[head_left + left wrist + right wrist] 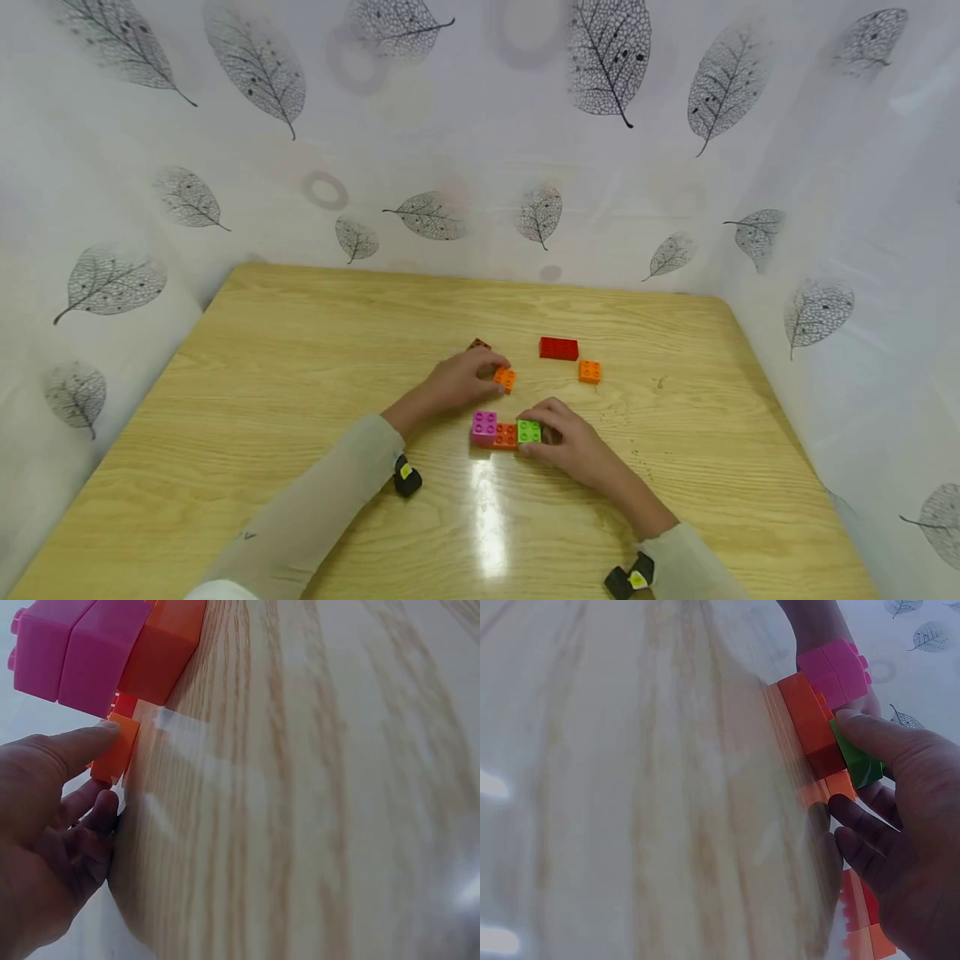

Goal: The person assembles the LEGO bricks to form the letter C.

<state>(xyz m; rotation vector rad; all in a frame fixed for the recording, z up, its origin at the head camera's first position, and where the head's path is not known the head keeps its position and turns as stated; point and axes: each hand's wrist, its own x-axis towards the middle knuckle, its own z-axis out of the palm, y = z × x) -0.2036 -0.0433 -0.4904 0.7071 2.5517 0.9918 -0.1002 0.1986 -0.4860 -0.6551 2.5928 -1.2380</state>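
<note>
My left hand [467,379] pinches a small orange toy building brick [505,380] between thumb and fingers, low over the table. Nearer to me lies a joined piece: a long orange-red brick [506,436] with pink bricks [484,427] stacked on its left end. A light green brick [529,431] sits at its right end, with the thumb and fingers of my right hand [567,442] gripping it. From the right wrist, the thumb presses on the green brick [859,761], and the lower fingers curl close to the tabletop.
Beyond the hands lie a red brick [558,348] and another small orange brick [589,372]. A brownish-red brick [478,343] is partly hidden behind my left hand. The wooden table [315,333] meets a leaf-printed curtain [450,150] at its back and sides.
</note>
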